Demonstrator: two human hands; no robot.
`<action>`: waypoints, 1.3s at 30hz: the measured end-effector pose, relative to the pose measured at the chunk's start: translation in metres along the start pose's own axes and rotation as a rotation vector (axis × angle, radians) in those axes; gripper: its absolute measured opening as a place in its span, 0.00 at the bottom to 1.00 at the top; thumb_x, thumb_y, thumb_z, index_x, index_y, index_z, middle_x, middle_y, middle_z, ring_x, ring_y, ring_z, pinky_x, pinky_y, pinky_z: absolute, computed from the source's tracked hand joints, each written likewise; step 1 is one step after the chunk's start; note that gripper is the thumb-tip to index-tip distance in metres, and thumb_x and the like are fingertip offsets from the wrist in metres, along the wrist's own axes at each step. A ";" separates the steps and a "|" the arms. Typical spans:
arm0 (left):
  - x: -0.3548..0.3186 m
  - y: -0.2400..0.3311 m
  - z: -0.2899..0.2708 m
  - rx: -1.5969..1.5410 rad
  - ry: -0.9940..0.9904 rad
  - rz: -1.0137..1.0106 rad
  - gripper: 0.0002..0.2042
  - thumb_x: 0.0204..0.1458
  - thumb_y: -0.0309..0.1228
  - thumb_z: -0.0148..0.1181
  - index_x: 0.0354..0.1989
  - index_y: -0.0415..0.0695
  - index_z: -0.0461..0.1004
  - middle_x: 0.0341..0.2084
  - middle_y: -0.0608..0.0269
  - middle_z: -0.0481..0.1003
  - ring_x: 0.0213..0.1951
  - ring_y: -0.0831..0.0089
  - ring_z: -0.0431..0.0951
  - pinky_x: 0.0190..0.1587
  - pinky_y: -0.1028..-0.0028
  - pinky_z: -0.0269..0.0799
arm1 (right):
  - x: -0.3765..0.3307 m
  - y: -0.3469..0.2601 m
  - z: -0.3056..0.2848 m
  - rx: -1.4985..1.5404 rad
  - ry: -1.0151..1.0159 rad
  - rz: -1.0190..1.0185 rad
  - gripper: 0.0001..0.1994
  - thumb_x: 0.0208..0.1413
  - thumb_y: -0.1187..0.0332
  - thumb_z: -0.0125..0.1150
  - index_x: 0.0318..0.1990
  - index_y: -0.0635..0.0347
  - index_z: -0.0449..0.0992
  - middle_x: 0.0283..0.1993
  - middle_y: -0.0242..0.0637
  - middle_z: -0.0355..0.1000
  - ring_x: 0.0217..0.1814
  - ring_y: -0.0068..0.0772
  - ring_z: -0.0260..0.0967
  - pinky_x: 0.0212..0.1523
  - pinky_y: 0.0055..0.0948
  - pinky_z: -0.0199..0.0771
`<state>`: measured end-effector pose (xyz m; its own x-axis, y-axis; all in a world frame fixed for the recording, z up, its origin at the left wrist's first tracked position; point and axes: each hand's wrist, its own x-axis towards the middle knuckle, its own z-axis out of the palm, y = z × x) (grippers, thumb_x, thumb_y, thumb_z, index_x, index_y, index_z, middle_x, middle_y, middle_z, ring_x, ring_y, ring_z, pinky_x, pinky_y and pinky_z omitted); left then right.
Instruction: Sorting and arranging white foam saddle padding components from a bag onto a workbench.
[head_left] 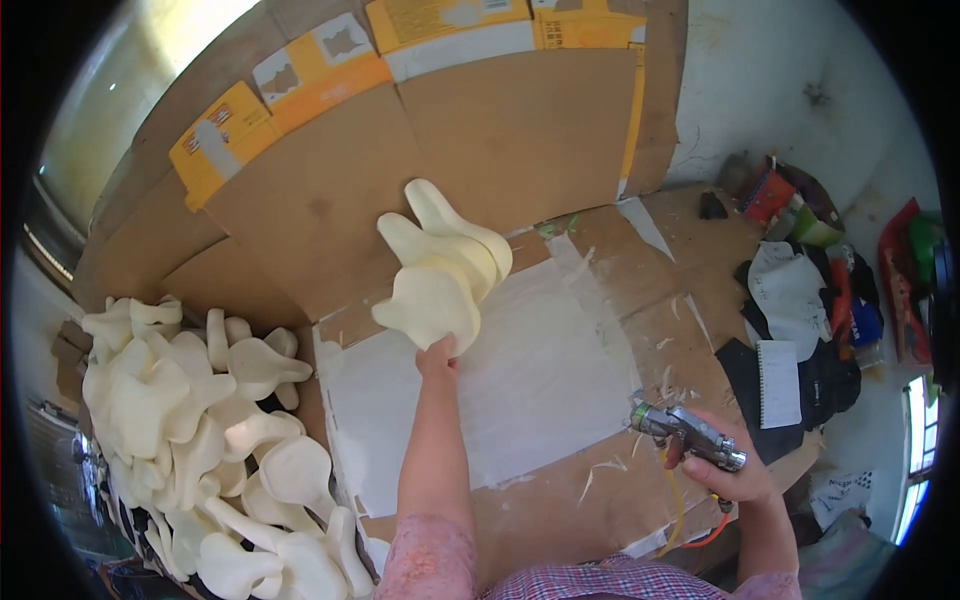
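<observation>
My left hand (438,358) reaches forward, its fingers closed on the near edge of a fanned group of cream foam pads (430,298). Each pad is rounded at one end and narrows to a blunt tongue. They are above the far edge of a white sheet (510,370), near the cardboard backing; whether they touch it I cannot tell. On the right, my right hand (735,470) is wrapped round a metal spray gun (690,435), its nozzle pointing left over the table. A yellow hose and an orange hose hang below the gun.
A large heap of similar foam pads (175,400) fills the left side. Cardboard panels (520,130) stand upright behind the work surface. At the right lie a spiral notebook (778,385), dark cloth, a white cloth (790,290) and coloured packets. Paper scraps dot the cardboard.
</observation>
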<state>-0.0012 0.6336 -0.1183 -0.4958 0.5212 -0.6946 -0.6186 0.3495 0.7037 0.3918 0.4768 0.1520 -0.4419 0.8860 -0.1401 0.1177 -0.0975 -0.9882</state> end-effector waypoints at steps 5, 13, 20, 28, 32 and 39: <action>0.005 -0.018 -0.016 0.172 0.019 0.726 0.17 0.42 0.23 0.58 0.43 0.42 0.66 0.40 0.59 0.70 0.39 0.69 0.73 0.36 0.70 0.69 | -0.002 0.001 -0.005 -0.013 0.061 0.040 0.25 0.48 0.72 0.62 0.55 0.62 0.64 0.36 0.34 0.71 0.39 0.23 0.69 0.41 0.25 0.70; -0.048 0.010 -0.004 0.826 -0.010 0.996 0.16 0.44 0.20 0.53 0.44 0.41 0.72 0.32 0.58 0.72 0.32 0.70 0.73 0.36 0.73 0.69 | -0.022 -0.011 -0.016 -0.244 0.045 0.052 0.25 0.48 0.71 0.63 0.55 0.62 0.64 0.35 0.33 0.71 0.38 0.23 0.69 0.39 0.25 0.69; -0.048 -0.002 -0.009 0.815 -0.065 0.877 0.15 0.43 0.23 0.55 0.42 0.42 0.71 0.35 0.56 0.69 0.38 0.64 0.71 0.43 0.68 0.67 | -0.034 -0.027 -0.002 0.060 0.350 -0.104 0.28 0.45 0.65 0.64 0.54 0.68 0.64 0.31 0.37 0.70 0.32 0.24 0.67 0.34 0.24 0.69; -0.069 -0.003 -0.045 0.550 -0.485 0.513 0.25 0.41 0.18 0.55 0.52 0.41 0.65 0.48 0.55 0.70 0.38 0.71 0.73 0.42 0.75 0.69 | -0.046 -0.021 -0.015 -0.050 0.224 -0.102 0.28 0.45 0.68 0.63 0.55 0.66 0.63 0.34 0.37 0.70 0.36 0.25 0.68 0.39 0.26 0.69; -0.062 0.008 -0.087 0.123 -0.327 0.522 0.25 0.43 0.16 0.50 0.55 0.36 0.63 0.46 0.55 0.70 0.42 0.70 0.73 0.46 0.74 0.68 | -0.021 -0.020 -0.015 -0.317 0.215 -0.056 0.26 0.46 0.71 0.62 0.55 0.66 0.63 0.34 0.36 0.70 0.34 0.23 0.67 0.36 0.23 0.68; -0.024 0.013 -0.052 0.113 -0.298 0.517 0.25 0.43 0.15 0.49 0.54 0.36 0.63 0.41 0.57 0.72 0.42 0.71 0.72 0.47 0.74 0.66 | -0.008 -0.048 0.003 -0.017 0.217 -0.323 0.26 0.45 0.71 0.62 0.54 0.68 0.63 0.33 0.39 0.70 0.32 0.27 0.67 0.34 0.26 0.68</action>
<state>-0.0295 0.5856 -0.1002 -0.5127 0.8353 -0.1984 -0.2661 0.0651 0.9617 0.3873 0.4732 0.1999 -0.2600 0.9455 0.1960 0.0187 0.2079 -0.9780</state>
